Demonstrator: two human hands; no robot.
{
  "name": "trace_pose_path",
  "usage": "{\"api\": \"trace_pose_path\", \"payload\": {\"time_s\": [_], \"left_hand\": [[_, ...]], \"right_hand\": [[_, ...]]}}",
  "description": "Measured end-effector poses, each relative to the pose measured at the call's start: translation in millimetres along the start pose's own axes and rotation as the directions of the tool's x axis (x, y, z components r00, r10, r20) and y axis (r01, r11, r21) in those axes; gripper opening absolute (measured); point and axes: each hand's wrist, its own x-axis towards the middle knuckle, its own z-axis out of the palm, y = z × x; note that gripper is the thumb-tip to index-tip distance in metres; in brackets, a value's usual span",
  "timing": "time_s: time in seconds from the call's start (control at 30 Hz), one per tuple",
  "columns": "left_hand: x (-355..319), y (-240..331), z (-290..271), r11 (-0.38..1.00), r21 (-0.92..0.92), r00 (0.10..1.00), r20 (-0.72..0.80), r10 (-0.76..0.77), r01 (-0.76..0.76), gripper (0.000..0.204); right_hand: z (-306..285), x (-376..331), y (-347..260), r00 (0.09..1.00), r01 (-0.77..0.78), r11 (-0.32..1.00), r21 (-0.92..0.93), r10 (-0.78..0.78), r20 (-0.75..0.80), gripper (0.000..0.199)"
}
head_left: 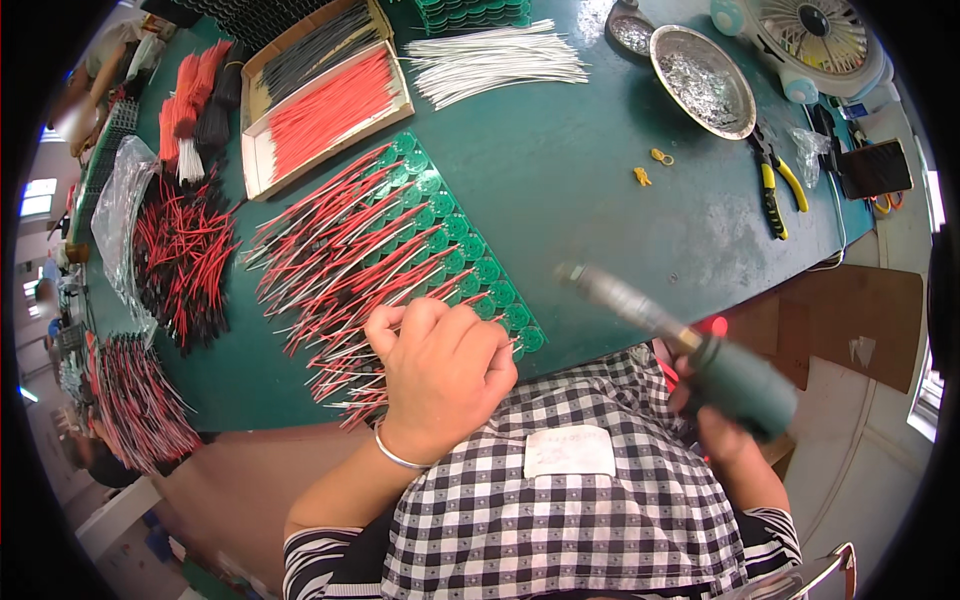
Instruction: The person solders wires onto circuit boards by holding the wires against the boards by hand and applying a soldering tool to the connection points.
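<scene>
On the green table lies a panel of round green circuit boards (487,268), with rows of red, white and black wires (335,235) fanning out leftward from it. My left hand (440,365) rests on the panel's near end, over the wires. Its fingers are curled closed; whatever is under them is hidden. In my right hand (715,425) is a hot-air gun (740,385) with a dark green body and a metal barrel, blurred by motion. Its nozzle points left over the table, to the right of the panel and apart from it.
Cardboard trays of red wires (330,110) and a bundle of white wires (495,62) lie at the back. Red-black wire piles (185,255) sit left. A metal bowl with silvery scraps (705,85), a fan (815,35), yellow-black pliers (770,190) and a phone (875,170) are right.
</scene>
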Motion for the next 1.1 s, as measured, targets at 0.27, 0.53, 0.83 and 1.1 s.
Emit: {"api": "trace_pose_path", "payload": {"time_s": [0.27, 0.53, 0.83, 1.1], "left_hand": [[1.0, 1.7, 3.5, 1.000, 0.023, 1.000, 0.003, -0.021, 0.021, 0.016], [1.2, 2.9, 5.4, 0.999, 0.022, 1.000, -0.002, -0.026, 0.026, 0.016], [2.7, 3.5, 4.1, 0.999, 0.023, 1.000, 0.002, -0.028, 0.028, 0.016], [2.4, 2.2, 5.9, 1.000, 0.017, 1.000, -0.004, -0.024, 0.024, 0.015]], "right_hand": [[14.2, 17.6, -30.3, 0.973, 0.225, 0.840, -0.494, -0.169, 0.156, 0.015], [20.1, 19.2, -25.7, 0.987, 0.143, 0.949, -0.282, -0.115, 0.113, 0.017], [16.5, 7.0, -10.9, 0.982, -0.126, 0.986, 0.105, 0.139, -0.126, 0.034], [-24.8, 95.5, -20.8, 0.652, 0.262, 0.954, -0.149, -0.289, -0.701, 0.041]]}}
